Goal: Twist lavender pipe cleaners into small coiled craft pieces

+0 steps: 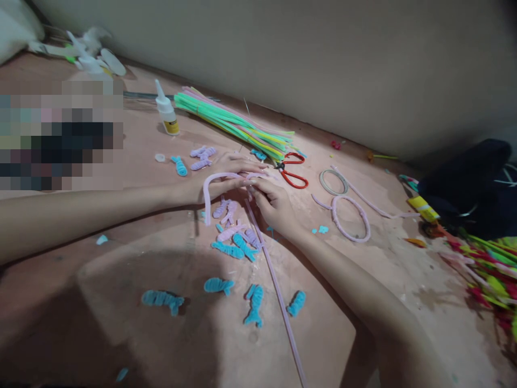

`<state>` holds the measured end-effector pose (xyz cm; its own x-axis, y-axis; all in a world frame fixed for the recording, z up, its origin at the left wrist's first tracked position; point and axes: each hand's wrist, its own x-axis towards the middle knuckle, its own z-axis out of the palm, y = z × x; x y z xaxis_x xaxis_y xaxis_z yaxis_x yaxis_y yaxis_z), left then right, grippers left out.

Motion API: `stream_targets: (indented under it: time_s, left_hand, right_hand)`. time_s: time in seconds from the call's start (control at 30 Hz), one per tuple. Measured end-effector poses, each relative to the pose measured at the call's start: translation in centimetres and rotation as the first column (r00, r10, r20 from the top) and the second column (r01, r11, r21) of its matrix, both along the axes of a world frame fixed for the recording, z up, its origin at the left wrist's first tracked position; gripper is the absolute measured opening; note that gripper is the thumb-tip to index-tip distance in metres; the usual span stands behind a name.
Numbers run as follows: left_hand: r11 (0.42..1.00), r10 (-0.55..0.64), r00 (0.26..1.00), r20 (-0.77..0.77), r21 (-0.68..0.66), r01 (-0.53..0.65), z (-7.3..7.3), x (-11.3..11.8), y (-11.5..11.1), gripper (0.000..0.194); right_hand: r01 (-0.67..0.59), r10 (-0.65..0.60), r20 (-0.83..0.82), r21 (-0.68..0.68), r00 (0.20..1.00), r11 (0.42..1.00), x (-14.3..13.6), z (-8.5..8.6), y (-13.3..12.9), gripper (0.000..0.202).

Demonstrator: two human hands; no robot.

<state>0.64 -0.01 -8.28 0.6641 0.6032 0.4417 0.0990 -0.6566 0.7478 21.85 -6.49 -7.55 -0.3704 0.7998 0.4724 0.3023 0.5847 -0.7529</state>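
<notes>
Pinches a thin, fuzzy, pale lilac pipe cleaner (207, 196) between thumb and forefinger of the right hand (273, 203), with the other fingers curled in. Reaches to the same spot with the left hand (230, 171), palm down, fingers outstretched; cannot be told whether pinching there as well. Sits near the centre of the view, in front of the left hand, arching over and drooping at the free end like a hook. Looks soft, matt and evenly furred, in one pale colour. Slants from just below the fingertips to the bottom edge, nearly straight, in a long lilac stem (280, 296); cannot be told whether joined to the hook.

Scattered below the hands, in coiled, fish-like shapes: small lilac pieces (230, 233) and turquoise pieces (218, 285). Beyond the hands, near red-handled scissors (294, 175), lies fanned in a bundle of mint-green, yellow and pink pipe cleaners (234, 124). To the right, rests flat beside a grey ring-shaped roll (333, 182) in a lilac fuzzy ring (350, 218).

Shows a yellow label with dark print, too small to read, on a white plastic bottle with a pointed nozzle (166, 110). Bears pale marks, likewise unreadable, on a yellow wrapper (423, 208) at far right.
</notes>
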Motion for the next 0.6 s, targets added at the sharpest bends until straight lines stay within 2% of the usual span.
stream_targets:
  time_s: [0.13, 0.2, 0.33, 0.43, 0.6]
  left_hand:
    - [0.992, -0.067, 0.996, -0.060, 0.099, 0.072, 1.5, 0.4, -0.6, 0.045]
    - [0.991, -0.075, 0.995, -0.063, 0.106, 0.081, 1.8, 0.4, -0.8, 0.042]
    - [0.996, -0.091, 0.993, -0.074, -0.026, 0.089, 1.7, 0.2, -0.9, 0.042]
    - [0.992, -0.045, 0.997, -0.068, -0.117, 0.037, 1.7, 0.0, -1.0, 0.043]
    - [0.991, 0.050, 0.999, -0.017, -0.127, -0.051, 2.2, 0.4, -1.1, 0.039]
  right_hand:
    - [-0.043, 0.044, 0.025, -0.013, 0.999, 0.999, 0.1, -0.3, 0.1, 0.029]
    - [-0.066, 0.066, 0.021, -0.020, 0.998, 0.998, 0.1, -0.2, 0.0, 0.030]
    - [-0.073, 0.073, 0.015, 0.020, 0.997, 0.997, 0.2, -0.3, 0.1, 0.031]
    - [-0.045, 0.042, 0.034, 0.077, 0.999, 0.996, 0.2, -0.5, 0.3, 0.032]
    - [-0.027, 0.026, 0.014, 0.082, 1.000, 0.996, 0.1, -0.6, 0.2, 0.030]
